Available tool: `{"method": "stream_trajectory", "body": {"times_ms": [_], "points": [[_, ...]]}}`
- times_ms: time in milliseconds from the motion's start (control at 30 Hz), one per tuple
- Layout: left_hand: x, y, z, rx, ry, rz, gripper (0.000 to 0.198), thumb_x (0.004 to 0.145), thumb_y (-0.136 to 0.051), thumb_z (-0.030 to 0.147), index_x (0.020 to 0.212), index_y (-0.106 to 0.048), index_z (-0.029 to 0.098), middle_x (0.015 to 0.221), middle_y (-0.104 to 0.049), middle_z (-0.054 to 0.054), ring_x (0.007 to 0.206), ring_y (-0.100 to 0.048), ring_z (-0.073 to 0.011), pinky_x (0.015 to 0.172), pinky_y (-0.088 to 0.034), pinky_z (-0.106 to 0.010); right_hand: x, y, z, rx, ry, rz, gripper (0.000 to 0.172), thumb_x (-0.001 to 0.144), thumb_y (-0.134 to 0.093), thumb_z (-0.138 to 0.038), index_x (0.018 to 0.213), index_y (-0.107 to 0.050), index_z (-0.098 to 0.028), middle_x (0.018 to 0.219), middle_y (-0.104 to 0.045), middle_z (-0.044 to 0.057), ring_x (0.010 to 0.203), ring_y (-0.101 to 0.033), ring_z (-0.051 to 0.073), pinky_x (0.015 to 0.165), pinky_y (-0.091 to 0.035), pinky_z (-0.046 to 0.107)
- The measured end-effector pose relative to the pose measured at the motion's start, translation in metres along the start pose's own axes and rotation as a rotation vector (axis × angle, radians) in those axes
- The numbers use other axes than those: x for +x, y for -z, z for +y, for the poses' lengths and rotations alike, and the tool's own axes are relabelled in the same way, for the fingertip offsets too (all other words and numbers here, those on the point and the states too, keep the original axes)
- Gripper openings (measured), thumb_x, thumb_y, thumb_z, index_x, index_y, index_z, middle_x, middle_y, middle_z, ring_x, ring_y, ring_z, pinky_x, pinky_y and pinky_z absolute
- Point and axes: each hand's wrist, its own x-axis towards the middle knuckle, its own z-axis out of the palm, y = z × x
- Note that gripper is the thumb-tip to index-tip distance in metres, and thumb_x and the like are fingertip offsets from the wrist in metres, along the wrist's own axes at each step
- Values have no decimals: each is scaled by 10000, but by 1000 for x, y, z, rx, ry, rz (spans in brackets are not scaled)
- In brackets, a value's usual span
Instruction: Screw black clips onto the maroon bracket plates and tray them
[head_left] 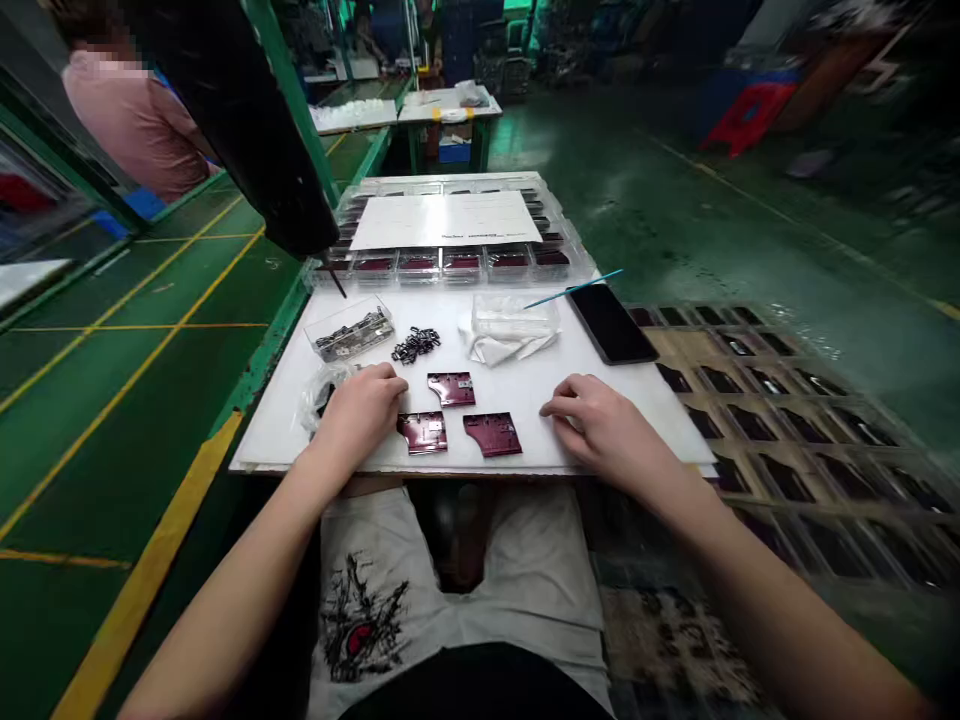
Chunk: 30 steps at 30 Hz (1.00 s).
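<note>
Three dark red flat parts lie on the white board (525,385): one (451,388) farther back, one (423,432) near my left hand, one (493,434) in front of the middle. My left hand (361,408) rests on the board with fingers curled, just left of the near-left part and beside a clear plastic bag (321,388). My right hand (600,418) lies on the board to the right of the parts, fingers bent together, with nothing visible in it. A small heap of black clips (415,345) sits behind the parts.
A clear box of metal pieces (351,333), a folded clear bag (512,325), a black phone (612,322) and a thin blue stick (574,288) lie on the board. Trays of dark red parts (457,262) stand behind; more trays (780,400) at right. A person in pink (131,115) sits far left.
</note>
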Motion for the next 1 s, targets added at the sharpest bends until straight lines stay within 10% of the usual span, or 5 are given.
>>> {"method": "stream_trajectory", "body": {"times_ms": [200, 433, 700, 1000], "points": [[9, -4, -3, -97, 17, -6, 266, 886, -500, 184, 935, -760, 158, 979, -695, -78, 893, -654, -244, 770, -457, -363, 1, 6, 8, 170, -13, 150, 204, 868, -560, -134, 906, -760, -111, 908, -658, 94, 762, -642, 171, 704, -533, 321], [12, 10, -9, -231, 70, 15, 246, 789, -572, 77, 876, -782, 171, 910, -741, -47, 866, -665, -242, 795, -468, -361, 8, -1, 2, 672, -182, 0, 153, 842, -665, -283, 849, -773, -175, 963, -699, 79, 848, -670, 171, 694, -557, 267], [-24, -11, 65, -769, -229, 402, 105, 881, -655, 146, 903, -757, 161, 909, -711, -7, 813, -662, -112, 744, -510, -224, 7, -11, -6, 657, -91, -2, 157, 869, -656, -244, 941, -785, -192, 1005, -700, 69, 884, -679, 162, 745, -570, 257], [-6, -46, 90, -710, -260, 334, 157, 912, -589, 137, 929, -742, 170, 929, -690, -26, 840, -650, -156, 748, -504, -279, 0, -24, -11, 629, 19, 97, 64, 875, -636, -150, 927, -668, -167, 983, -697, 54, 855, -673, 139, 761, -592, 264]]}}
